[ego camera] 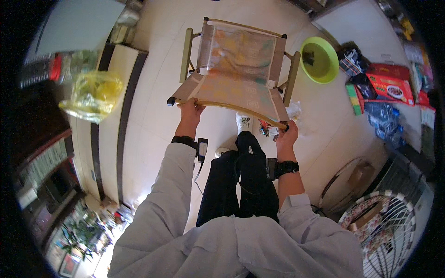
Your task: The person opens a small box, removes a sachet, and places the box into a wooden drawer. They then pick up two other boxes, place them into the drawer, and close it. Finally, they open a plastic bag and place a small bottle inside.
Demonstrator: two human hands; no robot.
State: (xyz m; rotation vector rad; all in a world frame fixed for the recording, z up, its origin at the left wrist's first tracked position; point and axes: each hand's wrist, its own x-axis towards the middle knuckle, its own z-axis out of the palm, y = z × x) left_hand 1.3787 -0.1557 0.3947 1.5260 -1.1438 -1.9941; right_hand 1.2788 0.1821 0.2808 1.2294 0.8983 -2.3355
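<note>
A folding chair (pixel 240 62) with a beige fabric seat and back, a faded orange and green pattern and two armrests is in front of me. My left hand (pixel 190 116) grips the near rail of its seat close to the left black corner cap. At the other end of that rail, my right hand (pixel 288 133) holds the right corner. The rail bows between my hands. Parts of my fingers are hidden under the rail and fabric.
Right of the chair stands a lime-green basin (pixel 319 60), with a red box (pixel 389 83) and plastic bottles (pixel 384 121) beyond it. Small items (pixel 267 128) lie near my shoe. A wicker chair (pixel 382 222) is at lower right; a yellow plastic bag (pixel 94 93) is at left.
</note>
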